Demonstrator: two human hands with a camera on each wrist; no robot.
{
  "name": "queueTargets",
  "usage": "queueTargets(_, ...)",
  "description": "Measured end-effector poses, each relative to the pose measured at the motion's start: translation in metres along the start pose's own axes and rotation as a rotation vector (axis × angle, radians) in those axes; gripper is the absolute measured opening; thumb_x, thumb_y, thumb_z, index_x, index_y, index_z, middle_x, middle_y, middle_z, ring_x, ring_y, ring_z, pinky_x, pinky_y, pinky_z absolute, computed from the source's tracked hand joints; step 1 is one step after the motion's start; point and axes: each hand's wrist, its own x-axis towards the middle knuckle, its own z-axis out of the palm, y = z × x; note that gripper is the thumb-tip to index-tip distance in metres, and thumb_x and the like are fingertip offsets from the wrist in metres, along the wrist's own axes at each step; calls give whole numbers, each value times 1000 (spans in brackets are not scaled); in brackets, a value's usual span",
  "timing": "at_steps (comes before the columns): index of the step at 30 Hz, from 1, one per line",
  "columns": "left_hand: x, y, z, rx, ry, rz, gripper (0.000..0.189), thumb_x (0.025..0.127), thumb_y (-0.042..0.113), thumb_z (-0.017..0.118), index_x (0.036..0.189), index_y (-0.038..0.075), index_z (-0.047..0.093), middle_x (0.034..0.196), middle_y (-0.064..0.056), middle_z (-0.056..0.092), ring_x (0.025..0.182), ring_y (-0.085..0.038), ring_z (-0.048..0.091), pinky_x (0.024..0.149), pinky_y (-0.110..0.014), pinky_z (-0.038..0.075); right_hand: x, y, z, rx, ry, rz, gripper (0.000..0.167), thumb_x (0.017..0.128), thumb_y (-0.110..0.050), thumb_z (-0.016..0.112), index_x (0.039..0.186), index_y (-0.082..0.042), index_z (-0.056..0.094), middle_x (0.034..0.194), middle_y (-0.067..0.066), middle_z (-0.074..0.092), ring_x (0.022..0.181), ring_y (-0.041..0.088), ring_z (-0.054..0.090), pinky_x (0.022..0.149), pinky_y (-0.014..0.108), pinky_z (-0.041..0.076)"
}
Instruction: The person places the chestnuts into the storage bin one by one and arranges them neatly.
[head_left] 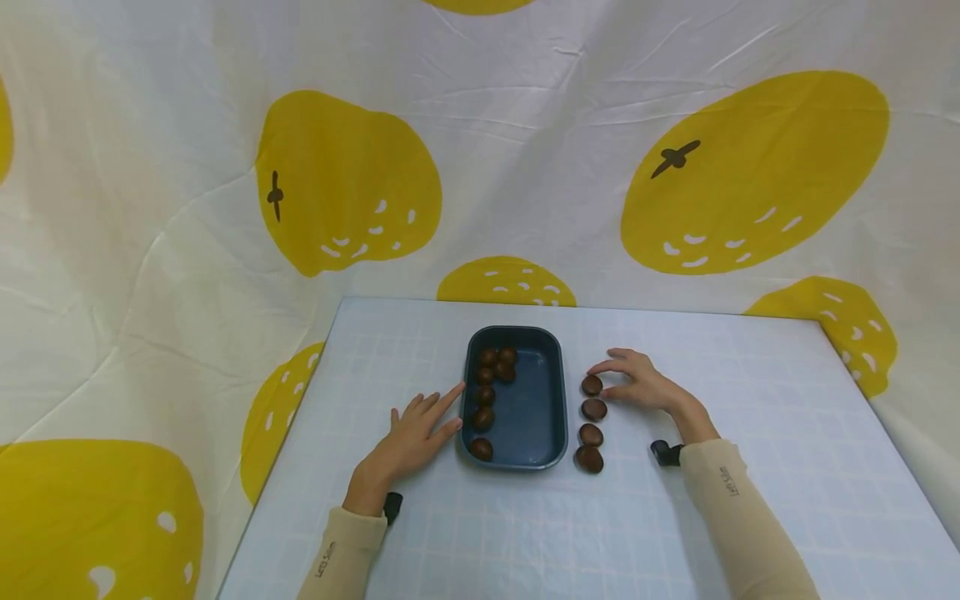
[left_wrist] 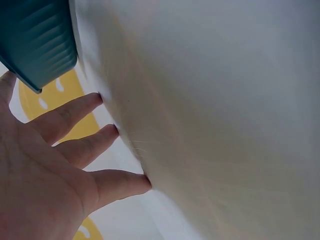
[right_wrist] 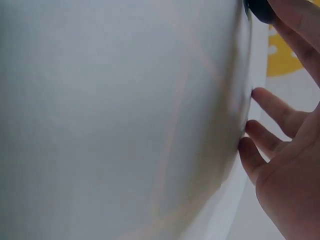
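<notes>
- From my end, I read the step in hand as grasping the far piece (head_left: 592, 385), which sits on the table (head_left: 487, 542) to the right of the tray (head_left: 538, 417), at the far end of a row of four.
- My right hand (head_left: 641, 382) looks to be pinching that piece between thumb and index finger; in the right wrist view, the other fingers reach to the tabletop.
- My left hand (head_left: 416, 432) is spread, its index fingertip at the tray's left rim, so I take it to be steadying the tray.
- I judge the next move calls for a firm pinch and a straight lift, since the second piece (head_left: 594, 409) lies just beside the first and could get nudged.
- The third piece (head_left: 591, 435) and near piece (head_left: 589, 459) lie closer to me, seemingly touching.
- Inside, I count seven brown pieces along the left side; the tray's right part is bare.
- The tray's right wall stands between the row and that bare part.
- Behind everything hangs a cloth (head_left: 517, 192) with yellow fruit prints, well clear of both hands.
</notes>
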Motion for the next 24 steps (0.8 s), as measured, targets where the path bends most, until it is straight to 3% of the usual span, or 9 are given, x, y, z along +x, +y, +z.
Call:
queueTargets(11,-1,0,0,-1,7,5,60,100,66,37,156,52,20,157,-15,36,145,-46,22,102,-80,3,1,-4,5,-18,68,73,28,86,-24,82,110,-12,75,143,30,45,136,50,29,106,71,19)
queueTargets(19,-1,0,0,1,8,6,61,100,66,37,156,51,21,157,-16,36,145,-46,21,102,-81,2,1,-7,7,36,106,112,26,86,-23,81,108,-10,74,143,27,45,136,48,30,107,69,22)
queueTargets(24,-2,0,0,-3,2,4,61,100,67,36,156,52,20,157,-16,36,145,-46,21,102,-80,2,-1,-14,7,56,140,90,30,87,-25,81,111,-9,73,141,26,47,135,44,34,108,67,24)
